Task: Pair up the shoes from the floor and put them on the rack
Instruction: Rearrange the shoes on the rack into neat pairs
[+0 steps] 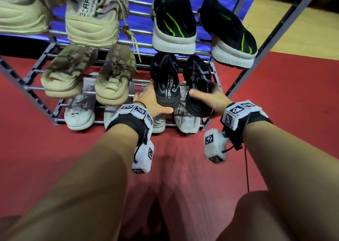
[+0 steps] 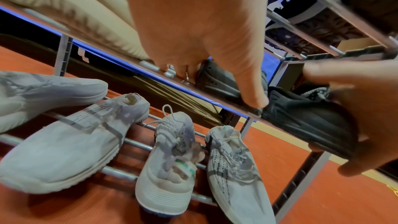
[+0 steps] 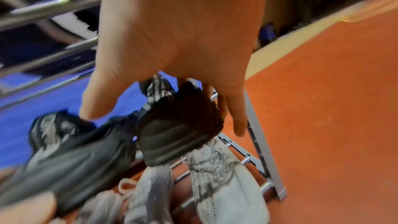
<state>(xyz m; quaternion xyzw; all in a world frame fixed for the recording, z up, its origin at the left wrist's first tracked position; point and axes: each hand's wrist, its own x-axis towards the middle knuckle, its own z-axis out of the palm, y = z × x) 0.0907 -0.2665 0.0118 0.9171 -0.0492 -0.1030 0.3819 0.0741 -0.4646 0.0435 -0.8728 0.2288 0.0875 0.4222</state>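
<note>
Nearest the camera, low in the head view, both forearms reach toward the grey metal-bar shoe rack [image 1: 244, 79]. The left hand [image 1: 152, 101] grasps the left-hand black knit trainer with grey lettering [image 1: 166, 79] at its heel: the thumb lies under the sole and the fingers go round the far side. The right hand [image 1: 212, 98] grasps the matching right-hand black knit trainer [image 1: 198, 86], thumb across the heel and fingers curled round its outer side, which the right wrist view confirms.

Each grip sits at the heel end, so the toes point away, up the frame, over the middle tier. In the left wrist view the left trainer's sole appears to rest on the front bar; the right one looks held slightly proud of it, though I cannot tell whether it touches.

To finish this step well, I judge both should be slid forward together until each sole bridges at least two bars, kept parallel and just beside each other, well apart from the beige pair [image 1: 88, 75] at centre left. Release only once neither heel overhangs enough to tip.

Below lie pale grey shoes [image 1: 185, 118] on the bottom tier; farther up, black shoes with green stripes [image 1: 174, 20] occupy the upper tier.
</note>
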